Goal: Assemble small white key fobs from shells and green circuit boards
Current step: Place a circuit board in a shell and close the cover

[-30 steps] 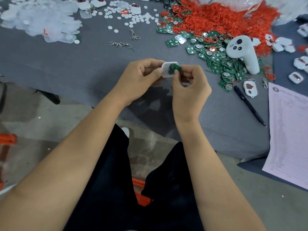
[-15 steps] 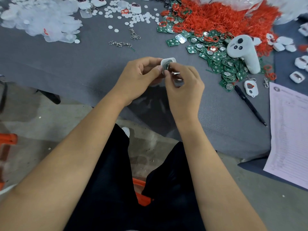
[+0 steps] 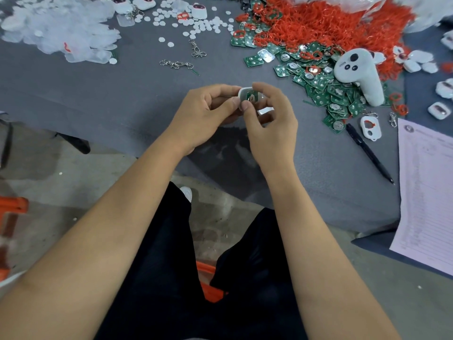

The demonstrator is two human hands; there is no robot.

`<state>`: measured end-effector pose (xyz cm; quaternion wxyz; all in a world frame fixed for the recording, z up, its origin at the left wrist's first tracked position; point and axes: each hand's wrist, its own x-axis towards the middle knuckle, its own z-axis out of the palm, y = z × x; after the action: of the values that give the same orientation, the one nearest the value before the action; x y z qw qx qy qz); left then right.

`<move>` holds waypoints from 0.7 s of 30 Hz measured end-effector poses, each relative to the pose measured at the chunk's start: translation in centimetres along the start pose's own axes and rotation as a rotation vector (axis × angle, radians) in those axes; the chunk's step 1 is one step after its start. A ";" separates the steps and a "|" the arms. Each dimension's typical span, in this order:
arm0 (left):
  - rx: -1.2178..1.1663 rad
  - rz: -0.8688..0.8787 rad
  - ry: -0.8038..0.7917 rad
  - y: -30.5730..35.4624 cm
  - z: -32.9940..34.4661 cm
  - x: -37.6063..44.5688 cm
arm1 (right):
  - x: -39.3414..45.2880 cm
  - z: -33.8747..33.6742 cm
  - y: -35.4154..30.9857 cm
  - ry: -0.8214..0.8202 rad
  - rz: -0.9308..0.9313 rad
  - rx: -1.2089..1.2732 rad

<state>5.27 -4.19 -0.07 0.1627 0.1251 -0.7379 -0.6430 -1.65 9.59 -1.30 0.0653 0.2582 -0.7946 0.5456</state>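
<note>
Pinching white shell (image 3: pixel 242 94) and green board (image 3: pixel 251 96), left hand (image 3: pixel 206 116), right hand (image 3: pixel 272 119) hide their seating.

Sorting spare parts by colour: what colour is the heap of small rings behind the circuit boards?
Red: the heap of rings shows best in the head view, at top right.
</note>
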 end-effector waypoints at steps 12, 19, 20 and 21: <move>0.040 0.053 0.038 -0.5 0.1 0.1 | 0.4 -0.1 0.0 0.001 0.005 0.005; 0.089 0.056 0.041 -0.1 0.2 -0.1 | 0.1 -0.1 -0.6 0.023 -0.007 -0.067; 0.095 0.058 0.040 -0.1 0.2 -0.1 | 0.1 0.0 -0.6 0.026 -0.008 -0.079; 0.098 0.060 0.038 0.0 0.2 -0.1 | 0.0 0.0 -0.7 0.030 -0.008 -0.090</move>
<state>5.27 -3.93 -0.14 0.1894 0.1232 -0.7687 -0.5984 -1.35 9.39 -0.75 0.0912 0.2501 -0.8162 0.5128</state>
